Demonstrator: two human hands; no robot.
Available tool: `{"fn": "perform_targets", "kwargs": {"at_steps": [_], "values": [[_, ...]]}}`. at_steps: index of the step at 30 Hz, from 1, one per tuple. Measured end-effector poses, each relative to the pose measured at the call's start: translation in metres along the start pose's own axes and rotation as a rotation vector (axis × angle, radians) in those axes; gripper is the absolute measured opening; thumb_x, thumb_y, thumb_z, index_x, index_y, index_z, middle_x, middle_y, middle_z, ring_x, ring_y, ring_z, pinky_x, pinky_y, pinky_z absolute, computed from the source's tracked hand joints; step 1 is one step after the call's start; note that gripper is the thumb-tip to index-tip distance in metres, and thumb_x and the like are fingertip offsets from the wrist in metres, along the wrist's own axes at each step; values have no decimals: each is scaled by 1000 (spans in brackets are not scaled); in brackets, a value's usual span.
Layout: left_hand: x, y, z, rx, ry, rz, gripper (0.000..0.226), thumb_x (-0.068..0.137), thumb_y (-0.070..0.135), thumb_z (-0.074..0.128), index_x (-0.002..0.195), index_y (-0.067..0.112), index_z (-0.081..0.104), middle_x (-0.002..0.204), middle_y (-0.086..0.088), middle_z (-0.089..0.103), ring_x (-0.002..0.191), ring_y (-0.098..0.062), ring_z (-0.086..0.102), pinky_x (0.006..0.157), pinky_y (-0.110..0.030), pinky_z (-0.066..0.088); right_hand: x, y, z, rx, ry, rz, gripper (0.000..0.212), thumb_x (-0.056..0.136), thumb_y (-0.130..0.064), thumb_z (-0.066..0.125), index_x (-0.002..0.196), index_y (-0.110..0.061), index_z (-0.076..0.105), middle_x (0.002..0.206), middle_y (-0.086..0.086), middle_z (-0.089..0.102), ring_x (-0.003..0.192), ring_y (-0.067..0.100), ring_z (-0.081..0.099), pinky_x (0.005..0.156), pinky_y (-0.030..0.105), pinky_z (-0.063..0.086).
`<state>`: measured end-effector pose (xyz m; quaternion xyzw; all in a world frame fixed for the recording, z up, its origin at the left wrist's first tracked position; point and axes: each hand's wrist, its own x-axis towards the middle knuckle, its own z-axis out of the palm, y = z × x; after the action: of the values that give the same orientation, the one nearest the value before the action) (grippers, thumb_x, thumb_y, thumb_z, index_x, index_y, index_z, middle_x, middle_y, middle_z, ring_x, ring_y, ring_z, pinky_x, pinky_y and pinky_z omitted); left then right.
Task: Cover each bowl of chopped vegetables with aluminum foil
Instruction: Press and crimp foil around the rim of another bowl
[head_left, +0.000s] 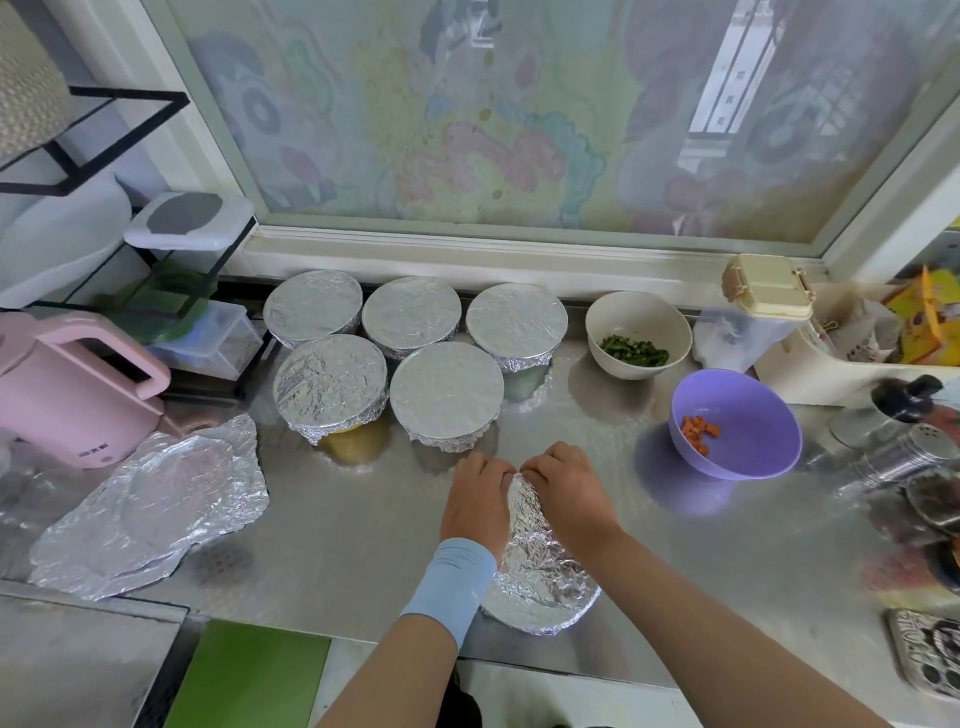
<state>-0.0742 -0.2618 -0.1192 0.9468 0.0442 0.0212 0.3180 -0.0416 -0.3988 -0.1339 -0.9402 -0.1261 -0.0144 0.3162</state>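
On the steel counter (337, 519), seen from the head camera, both hands work near the front edge, directly before the person. Left hand (480, 499) and right hand (566, 493) sit side by side, knuckles up and fingers curled down. Their tips meet at the far end of a crumpled foil sheet (540, 582), pinching it into a raised ridge between them. That foil sheet drapes over something round, whose curved silver edge shows nearest the person; what lies beneath is hidden. A pale blue sleeve band (452, 582) wraps the left wrist.

Beyond the hands, toward the window, five bowls already wear foil and stand close together in two rows. At the rear are the back left bowl (312, 306), back middle bowl (411, 314) and back right bowl (517, 322). Ahead of them stand the front left bowl (331, 382), with a yellow base showing under its foil skirt, and the front right bowl (447, 392).

Right of these, two bowls are uncovered. The cream bowl (639, 312) near the sill holds chopped greens (635, 351). The purple bowl (753, 415), nearer and further right, holds a few carrot cubes (700, 431). The two stand apart.

Far left, loose foil pieces (150, 499) lie crumpled on the counter beside a pink kettle (72, 395), and a green board (249, 675) shows at the bottom edge
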Motion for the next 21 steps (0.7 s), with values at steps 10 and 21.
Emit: {"fn": "perform_targets", "kwargs": {"at_steps": [10, 21], "values": [[-15, -2, -2, 0, 69, -108, 27, 105, 20, 35, 108, 12, 61, 113, -2, 48, 102, -11, 37, 83, -16, 28, -4, -3, -16, 64, -49, 73, 10, 91, -21, 66, 90, -15, 74, 91, -1, 59, 91, 15, 50, 81, 27, 42], [-19, 5, 1, 144, 63, -187, 17, 100, 11, 45, 101, 12, 62, 106, -6, 55, 103, -27, 48, 87, -35, 43, -2, 5, -13, 33, -63, -65, 11, 90, -20, 66, 93, -15, 76, 86, 1, 63, 82, 19, 57, 79, 38, 50]]}}
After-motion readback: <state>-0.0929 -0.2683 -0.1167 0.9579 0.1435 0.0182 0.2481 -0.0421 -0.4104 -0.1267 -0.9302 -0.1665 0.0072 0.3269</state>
